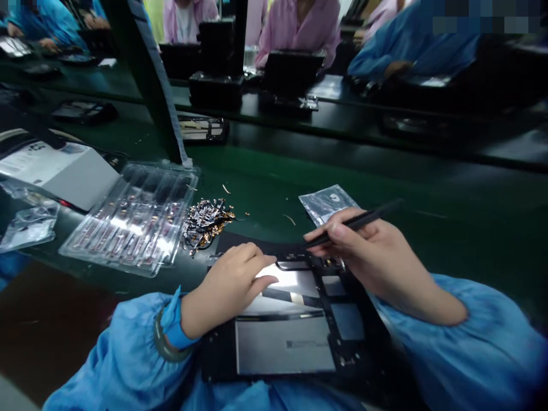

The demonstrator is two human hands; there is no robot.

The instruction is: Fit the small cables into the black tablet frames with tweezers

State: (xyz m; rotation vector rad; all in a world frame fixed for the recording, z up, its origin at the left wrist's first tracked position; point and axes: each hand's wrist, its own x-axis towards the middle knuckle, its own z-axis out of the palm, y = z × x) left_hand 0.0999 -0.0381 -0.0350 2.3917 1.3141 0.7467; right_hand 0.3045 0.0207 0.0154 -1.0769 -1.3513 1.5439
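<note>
An opened tablet [285,345], black-framed with large silver battery panels inside, lies before me. My left hand [240,279] rests on its upper left part, fingers bent, with a gap between thumb and forefinger. A short dark curved strip runs by that forefinger's tip; whether the finger touches it I cannot tell. In my right hand [368,245] are black tweezers [357,221], held like a pen. Their tips point down and left at the tablet's top edge, and their rear end is blurred. Small parts at the tablet's upper right are partly hidden under this hand.
Left of the tablet, small cable-like parts [205,222] lie in a pile. Beside them is a clear plastic tray [128,220] of components, then a white box [81,171] and plastic bags [29,225]. A silvery pouch [327,201] lies behind my right hand. Co-workers sit across the bench.
</note>
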